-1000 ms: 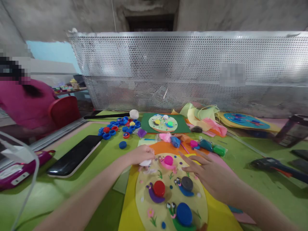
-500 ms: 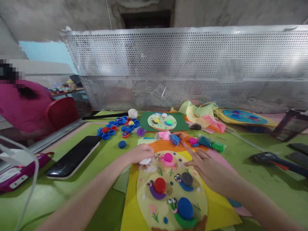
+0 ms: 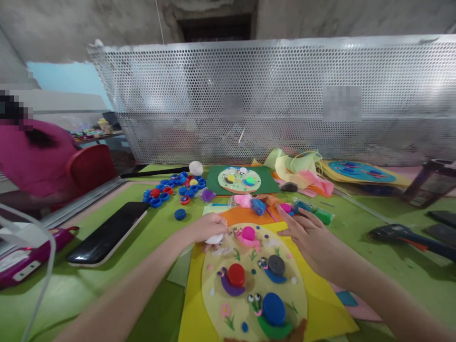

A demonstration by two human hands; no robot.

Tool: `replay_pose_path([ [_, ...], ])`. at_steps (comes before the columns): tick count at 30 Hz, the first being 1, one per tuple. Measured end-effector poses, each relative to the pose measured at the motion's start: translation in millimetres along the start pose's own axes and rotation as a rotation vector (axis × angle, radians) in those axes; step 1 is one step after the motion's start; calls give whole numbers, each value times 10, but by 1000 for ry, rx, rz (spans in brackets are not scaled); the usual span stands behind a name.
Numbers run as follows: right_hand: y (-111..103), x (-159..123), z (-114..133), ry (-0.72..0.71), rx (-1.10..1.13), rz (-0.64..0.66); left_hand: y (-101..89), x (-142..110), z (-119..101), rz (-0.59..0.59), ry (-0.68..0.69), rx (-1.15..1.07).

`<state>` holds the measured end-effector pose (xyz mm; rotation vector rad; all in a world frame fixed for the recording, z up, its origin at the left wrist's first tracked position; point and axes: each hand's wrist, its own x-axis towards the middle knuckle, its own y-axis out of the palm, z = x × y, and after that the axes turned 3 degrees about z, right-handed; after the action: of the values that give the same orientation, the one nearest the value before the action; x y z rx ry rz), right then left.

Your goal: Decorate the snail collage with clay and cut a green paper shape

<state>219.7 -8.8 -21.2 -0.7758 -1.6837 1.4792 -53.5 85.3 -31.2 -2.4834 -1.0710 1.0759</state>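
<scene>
In the head view, the right hand (image 3: 307,237) has just moved off the oval card (image 3: 253,286), out past its 2 o'clock side and closer to a pink lump (image 3: 286,208). Its fingers are spread and its grip looks loose, with nothing seen in it. I can't tell if a fingertip touches the pink lump. This means more of the card's edge shows there. The left hand (image 3: 206,229) has stayed put between 10 and 11 o'clock, and its grip is pinching a white lump (image 3: 213,239). The card lies flat on a yellow sheet (image 3: 192,304) on the green desk (image 3: 160,225). It has four little snails: a pink snail (image 3: 248,233), a red-topped snail (image 3: 236,275), a grey-topped snail (image 3: 277,265) and a blue-topped snail (image 3: 273,308). Just past the card, around 12 o'clock, small packets (image 3: 258,206) make a row, with a green board (image 3: 269,176) behind them. They crowd the right fingers, so they could get bumped. A pile of bottle caps (image 3: 174,185) sits at 11 o'clock, a black phone (image 3: 109,232) near 10, and a glue gun (image 3: 399,235) far out at 2. The left arm hides some of the desk.
</scene>
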Motion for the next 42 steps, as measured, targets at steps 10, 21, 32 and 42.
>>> replay_pose_path([
  [10,-119,36,161,-22,120,157,3,-2,-14,6,15,-1],
  [21,-93,30,168,42,120,148,-12,29,-17,-26,96,-76],
  [32,-13,2,109,30,23,70,-15,32,-10,-29,100,-102],
  [42,-90,-1,-37,38,241,23,-15,47,20,-24,106,-103],
])
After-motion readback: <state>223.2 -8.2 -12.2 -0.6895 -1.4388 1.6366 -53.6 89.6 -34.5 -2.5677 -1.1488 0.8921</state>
